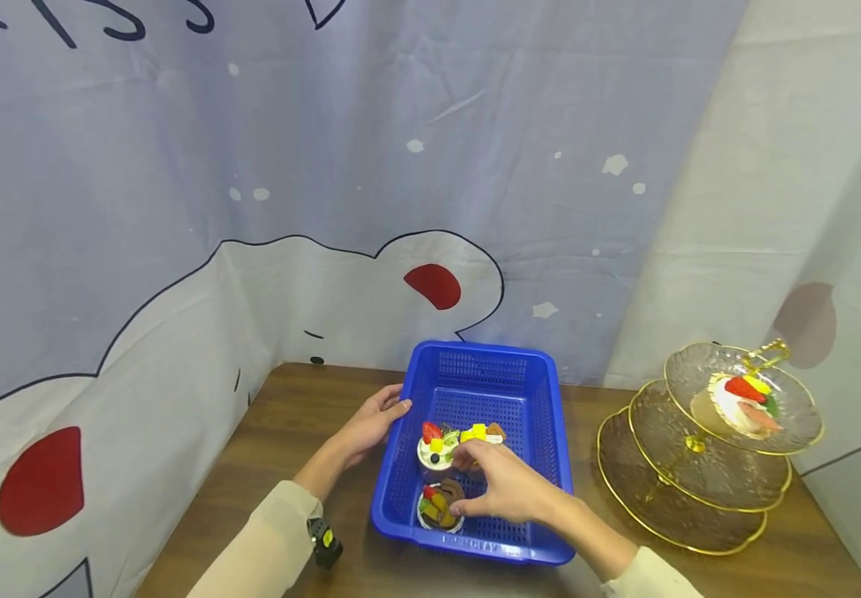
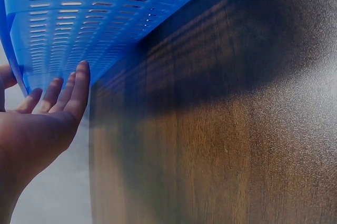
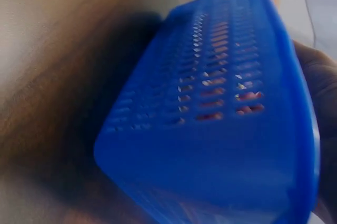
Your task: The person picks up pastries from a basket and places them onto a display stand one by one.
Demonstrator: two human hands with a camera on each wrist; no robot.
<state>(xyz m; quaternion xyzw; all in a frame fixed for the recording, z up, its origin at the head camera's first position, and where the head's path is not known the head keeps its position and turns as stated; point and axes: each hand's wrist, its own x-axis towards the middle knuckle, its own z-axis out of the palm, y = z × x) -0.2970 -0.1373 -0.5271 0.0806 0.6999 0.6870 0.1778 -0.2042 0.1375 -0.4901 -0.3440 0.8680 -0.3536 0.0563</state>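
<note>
A blue plastic basket [image 1: 475, 544] with slotted walls stands on the wooden table. My left hand [image 1: 372, 422] grips its left rim, thumb over the edge; the left wrist view shows the fingers [image 2: 79, 90] against the outer wall. Inside the basket, my right hand [image 1: 508, 482] hovers over fruit-topped cupcakes with thumb and fingers spread apart. Nearest to it are a chocolate cupcake [image 1: 439, 507] and a white-cream cupcake [image 1: 432, 448] with a strawberry. Behind the fingers is another dessert with yellow cubes [image 1: 478, 432], partly hidden. The right wrist view mostly shows the basket's outer wall [image 3: 200, 155].
To the right is a three-tier glass stand [image 1: 687, 498] with gold rims. Its top tier bears a cupcake [image 1: 736, 407] with cream and fruit. A printed curtain [image 1: 370, 166] hangs behind the table [image 1: 310, 394].
</note>
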